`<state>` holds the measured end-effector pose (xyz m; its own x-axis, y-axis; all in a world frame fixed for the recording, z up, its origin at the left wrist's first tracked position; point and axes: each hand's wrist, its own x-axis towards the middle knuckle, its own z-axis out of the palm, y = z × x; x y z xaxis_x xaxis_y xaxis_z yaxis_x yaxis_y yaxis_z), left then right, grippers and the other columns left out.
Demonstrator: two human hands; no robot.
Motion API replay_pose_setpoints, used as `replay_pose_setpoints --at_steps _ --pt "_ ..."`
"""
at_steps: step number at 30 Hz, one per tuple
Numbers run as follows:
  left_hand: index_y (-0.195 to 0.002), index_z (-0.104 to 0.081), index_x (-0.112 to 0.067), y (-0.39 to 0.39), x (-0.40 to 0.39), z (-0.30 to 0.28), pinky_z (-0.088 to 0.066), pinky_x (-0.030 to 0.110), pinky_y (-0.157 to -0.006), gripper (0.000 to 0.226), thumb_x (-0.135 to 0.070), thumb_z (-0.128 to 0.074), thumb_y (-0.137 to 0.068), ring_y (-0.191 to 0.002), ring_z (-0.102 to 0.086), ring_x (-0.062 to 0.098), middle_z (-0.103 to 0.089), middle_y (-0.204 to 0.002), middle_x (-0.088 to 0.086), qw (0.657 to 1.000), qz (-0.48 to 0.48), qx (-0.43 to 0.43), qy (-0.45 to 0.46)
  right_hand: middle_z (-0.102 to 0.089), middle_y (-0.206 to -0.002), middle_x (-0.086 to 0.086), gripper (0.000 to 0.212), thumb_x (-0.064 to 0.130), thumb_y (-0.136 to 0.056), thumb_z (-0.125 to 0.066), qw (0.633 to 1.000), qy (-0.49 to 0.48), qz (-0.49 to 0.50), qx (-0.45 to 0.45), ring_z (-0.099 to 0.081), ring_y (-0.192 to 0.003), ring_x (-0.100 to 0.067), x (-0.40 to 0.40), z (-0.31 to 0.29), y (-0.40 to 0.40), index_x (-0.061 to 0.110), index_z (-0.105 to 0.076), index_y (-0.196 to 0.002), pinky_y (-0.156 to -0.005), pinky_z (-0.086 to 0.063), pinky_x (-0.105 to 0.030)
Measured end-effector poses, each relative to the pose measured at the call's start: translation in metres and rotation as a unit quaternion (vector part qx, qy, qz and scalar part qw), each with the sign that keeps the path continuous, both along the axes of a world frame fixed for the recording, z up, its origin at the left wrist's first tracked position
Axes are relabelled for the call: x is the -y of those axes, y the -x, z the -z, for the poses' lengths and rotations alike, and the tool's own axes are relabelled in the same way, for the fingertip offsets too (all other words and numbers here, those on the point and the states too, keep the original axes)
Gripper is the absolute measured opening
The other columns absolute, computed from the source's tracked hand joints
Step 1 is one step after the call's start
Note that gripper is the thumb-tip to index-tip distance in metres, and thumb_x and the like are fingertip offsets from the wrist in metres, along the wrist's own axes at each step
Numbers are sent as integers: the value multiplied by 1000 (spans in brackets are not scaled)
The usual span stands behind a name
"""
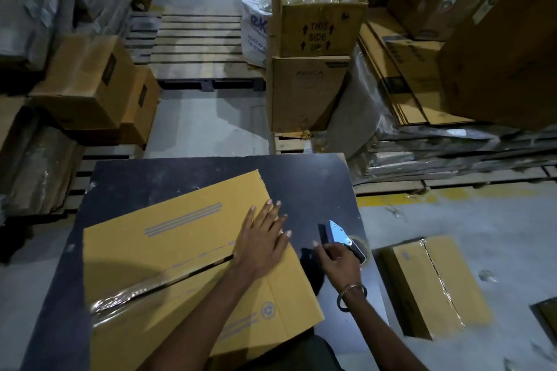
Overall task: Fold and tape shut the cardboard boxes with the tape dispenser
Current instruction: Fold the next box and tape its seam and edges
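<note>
A yellow cardboard box (168, 244) lies on the dark table (307, 184) with its top flaps folded shut. Clear tape (129, 292) covers the left part of the centre seam; the right part of the seam shows as a dark gap. My left hand (262, 238) presses flat on the box's right end, fingers straight and reaching past the edge. My right hand (337, 259) grips the handle of the tape dispenser (339, 236), which sits just right of the box with its blade end pointing toward the box.
A taped yellow box (434, 283) lies on the floor to the right. Stacked brown cartons (310, 39) stand beyond the table, flat cardboard sheets (404, 78) and wrapped bundles at right, more cartons (87, 81) at left, a wooden pallet (196, 45) ahead.
</note>
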<state>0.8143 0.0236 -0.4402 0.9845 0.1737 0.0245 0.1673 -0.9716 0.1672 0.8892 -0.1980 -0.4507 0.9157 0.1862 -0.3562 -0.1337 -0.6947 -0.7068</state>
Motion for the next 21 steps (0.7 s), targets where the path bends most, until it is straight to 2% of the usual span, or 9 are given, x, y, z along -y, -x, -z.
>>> replay_pose_setpoints --at_steps 2,4,9,12,15,16,18,19,21 --pt "-152 -55 -25 -1 3 -3 -13 53 -130 58 -54 -24 -111 -163 -8 17 -25 -173 -2 1000 -9 1 -5 -72 -106 -1 36 49 -90 -75 992 98 9 75 -68 -97 -18 22 16 -8 16 -73 -105 -80 -61 -36" --pt "-147 -59 -26 -2 4 -3 -15 52 -129 55 -52 -27 -110 -163 -10 17 -29 -172 -2 1000 -14 4 -10 -69 -116 -9 38 40 -90 -77 980 162 -33 110 -66 -106 -25 34 29 -16 10 -71 -112 -85 -61 -38" --pt "-137 -66 -27 -4 5 2 -19 52 -128 48 -50 -34 -108 -162 -14 16 -36 -169 -3 999 -22 31 -5 -71 -109 -11 51 57 -93 -66 955 258 -127 73 -68 -97 -30 31 47 -28 10 -65 -112 -80 -57 -37" --pt "-131 -68 -29 -6 10 1 -17 52 -129 45 -49 -37 -106 -162 -13 14 -38 -168 -5 998 -40 44 31 -73 -108 -13 36 41 -100 -60 961 249 -117 40 -70 -97 -32 29 48 -35 8 -62 -113 -79 -58 -38" --pt "-123 -71 -32 -7 14 5 -9 49 -131 41 -47 -37 -106 -162 -9 11 -38 -167 -7 993 -60 55 85 -72 -109 -14 27 28 -102 -58 969 218 -114 34 -69 -100 -33 32 44 -41 5 -63 -114 -76 -51 -34" --pt "-119 -72 -33 -9 14 5 -6 47 -131 39 -46 -38 -107 -162 -9 10 -39 -166 -9 989 -72 59 117 -70 -106 -13 26 28 -102 -58 971 203 -117 41 -68 -101 -33 31 38 -42 4 -64 -112 -76 -48 -33" --pt "-115 -75 -33 -15 16 0 -4 40 -131 36 -43 -41 -108 -160 -16 8 -47 -159 -13 974 -108 74 186 -61 -93 -7 22 28 -99 -64 978 157 -125 59 -66 -97 -33 29 26 -46 7 -64 -96 -74 -43 -31" --pt "-115 -75 -33 -20 16 -5 -8 37 -130 33 -41 -45 -107 -158 -23 7 -54 -152 -16 964 -125 86 218 -56 -88 -4 23 29 -97 -67 980 127 -134 69 -65 -91 -31 27 20 -48 9 -61 -86 -71 -40 -31" --pt "-116 -74 -34 -29 12 -13 -30 35 -122 21 -34 -56 -105 -145 -46 8 -66 -134 -19 936 -162 124 287 -52 -79 1 35 37 -94 -72 981 63 -166 78 -58 -75 -23 22 -1 -50 9 -56 -78 -62 -34 -31"
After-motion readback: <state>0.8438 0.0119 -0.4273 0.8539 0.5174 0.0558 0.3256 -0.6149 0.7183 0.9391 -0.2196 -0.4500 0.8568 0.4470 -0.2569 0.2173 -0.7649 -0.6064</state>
